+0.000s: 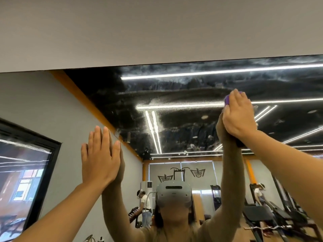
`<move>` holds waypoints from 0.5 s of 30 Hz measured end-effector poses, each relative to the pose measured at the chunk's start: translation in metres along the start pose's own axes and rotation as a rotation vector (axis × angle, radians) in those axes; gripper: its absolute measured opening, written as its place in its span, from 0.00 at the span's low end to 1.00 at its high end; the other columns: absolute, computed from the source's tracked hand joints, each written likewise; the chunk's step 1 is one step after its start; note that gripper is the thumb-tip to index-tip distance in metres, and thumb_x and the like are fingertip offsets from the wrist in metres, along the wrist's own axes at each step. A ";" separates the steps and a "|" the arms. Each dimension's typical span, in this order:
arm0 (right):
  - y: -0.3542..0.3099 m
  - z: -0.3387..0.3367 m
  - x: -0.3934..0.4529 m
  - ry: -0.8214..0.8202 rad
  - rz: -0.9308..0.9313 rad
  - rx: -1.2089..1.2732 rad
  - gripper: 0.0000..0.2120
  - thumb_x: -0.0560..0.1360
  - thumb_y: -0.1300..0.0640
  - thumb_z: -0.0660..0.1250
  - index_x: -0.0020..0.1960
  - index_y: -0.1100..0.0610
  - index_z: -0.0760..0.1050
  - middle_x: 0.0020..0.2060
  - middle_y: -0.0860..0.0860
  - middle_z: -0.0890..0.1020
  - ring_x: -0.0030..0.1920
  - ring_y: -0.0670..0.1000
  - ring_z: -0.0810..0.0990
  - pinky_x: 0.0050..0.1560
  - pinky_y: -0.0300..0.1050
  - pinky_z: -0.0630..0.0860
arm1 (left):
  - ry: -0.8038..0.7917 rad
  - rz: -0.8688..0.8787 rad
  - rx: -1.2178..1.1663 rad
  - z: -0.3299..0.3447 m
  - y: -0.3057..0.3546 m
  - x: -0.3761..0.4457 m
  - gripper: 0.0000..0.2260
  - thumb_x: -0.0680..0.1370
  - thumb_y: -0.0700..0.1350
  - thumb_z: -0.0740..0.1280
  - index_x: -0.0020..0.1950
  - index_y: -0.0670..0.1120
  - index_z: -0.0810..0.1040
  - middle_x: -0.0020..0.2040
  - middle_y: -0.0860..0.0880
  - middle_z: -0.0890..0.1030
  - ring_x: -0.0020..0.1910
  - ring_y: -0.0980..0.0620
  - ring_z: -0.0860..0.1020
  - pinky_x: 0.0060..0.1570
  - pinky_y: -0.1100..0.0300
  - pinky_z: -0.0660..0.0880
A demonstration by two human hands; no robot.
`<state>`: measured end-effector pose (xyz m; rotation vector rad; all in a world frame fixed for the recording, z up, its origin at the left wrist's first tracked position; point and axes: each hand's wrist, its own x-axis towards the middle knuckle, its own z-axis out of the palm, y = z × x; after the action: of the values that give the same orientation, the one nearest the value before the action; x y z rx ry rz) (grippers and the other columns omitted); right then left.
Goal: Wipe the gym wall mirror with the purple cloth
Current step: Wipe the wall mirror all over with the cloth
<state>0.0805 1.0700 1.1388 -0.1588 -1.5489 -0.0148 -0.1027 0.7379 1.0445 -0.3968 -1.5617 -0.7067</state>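
Left hand (100,159) flat, fingers straight, on mirror (183,109), lower left | right hand (238,114) pressing purple cloth (226,100) to streaked glass, upper right

Cloth (227,100) purple, small patch showing by right hand (238,116). Mirror (183,119) dark up top — hazy whitish smears, bright white light strips reflected. Wall (139,28) above plain grey-beige. Reflected wall grey with orange trim (90,103) — black emblems on far wall. Headset (173,193) pale grey, black slot. Window frame (49,172) black.
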 end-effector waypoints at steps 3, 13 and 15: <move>-0.042 0.014 -0.015 -0.066 -0.144 -0.002 0.27 0.86 0.52 0.47 0.82 0.60 0.48 0.82 0.54 0.50 0.81 0.52 0.44 0.76 0.42 0.35 | 0.003 0.007 0.003 0.002 -0.002 0.000 0.35 0.80 0.62 0.41 0.83 0.45 0.52 0.83 0.44 0.51 0.82 0.45 0.47 0.77 0.49 0.40; -0.016 0.004 -0.012 -0.139 -0.218 0.040 0.34 0.79 0.46 0.43 0.82 0.59 0.50 0.82 0.53 0.51 0.81 0.50 0.45 0.76 0.40 0.37 | 0.012 0.015 -0.010 0.001 -0.001 -0.002 0.34 0.80 0.61 0.42 0.82 0.44 0.53 0.83 0.43 0.52 0.82 0.45 0.49 0.78 0.47 0.43; 0.014 -0.007 -0.007 -0.121 -0.117 0.039 0.35 0.78 0.45 0.44 0.82 0.59 0.51 0.82 0.53 0.51 0.81 0.50 0.46 0.77 0.41 0.38 | 0.018 0.019 -0.004 0.002 -0.002 -0.001 0.34 0.80 0.61 0.42 0.83 0.45 0.53 0.83 0.44 0.52 0.82 0.45 0.48 0.78 0.47 0.43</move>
<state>0.0890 1.0821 1.1304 -0.0390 -1.6764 -0.0683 -0.1051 0.7382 1.0427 -0.4064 -1.5381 -0.6970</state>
